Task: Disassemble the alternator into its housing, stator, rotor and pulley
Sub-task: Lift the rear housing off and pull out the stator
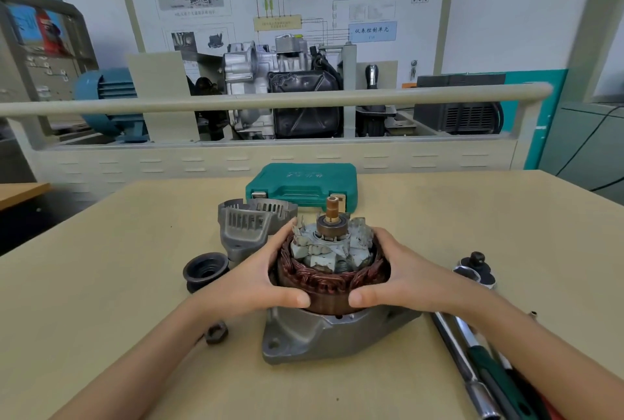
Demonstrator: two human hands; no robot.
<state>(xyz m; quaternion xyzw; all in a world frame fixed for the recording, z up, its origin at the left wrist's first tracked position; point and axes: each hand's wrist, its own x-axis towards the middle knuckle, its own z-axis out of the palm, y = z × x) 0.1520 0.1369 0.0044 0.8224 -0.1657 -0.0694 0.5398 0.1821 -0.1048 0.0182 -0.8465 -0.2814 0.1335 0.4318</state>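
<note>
beige wooden table (pixel 101 301) carries all parts. grey cast-aluminium front housing (pixel 324 335) sits at centre, open side up, containing the copper-wound stator ring (pixel 332 279) with the claw-pole rotor (pixel 332 251) inside it, shaft axis vertical. left hand (pixel 260 279) and right hand (pixel 401 276) curl round the stator from opposite sides, equally near, thumbs at the front. judgement: next is a straight upward lift. grey vented rear housing (pixel 250 227) and black grooved pulley (pixel 206 271) lie apart to the left. closed green plastic tool case (pixel 302 183) behind; contents hidden.
</note>
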